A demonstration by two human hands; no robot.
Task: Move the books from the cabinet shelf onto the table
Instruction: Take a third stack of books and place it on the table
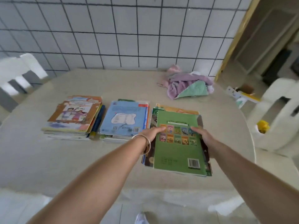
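Observation:
A stack of thin books topped by a green book (pixel 178 149) is held over the right part of the beige table (pixel 64 162). My left hand (pixel 152 132) grips its left edge and my right hand (pixel 202 135) grips its right edge, thumbs on the cover. Under and behind this stack lies another pile with an orange cover (pixel 179 109) showing. A pile topped by a light blue book (pixel 123 119) lies at the centre. A pile topped by an orange cartoon-cover book (pixel 75 113) lies to the left. The cabinet shelf is out of view.
A crumpled purple and mint cloth (pixel 189 84) lies at the table's back right. A white chair (pixel 21 70) stands at the left, white furniture (pixel 278 113) at the right with a yellow object (pixel 263 126) beside it. A tiled wall (pixel 113 29) backs the table.

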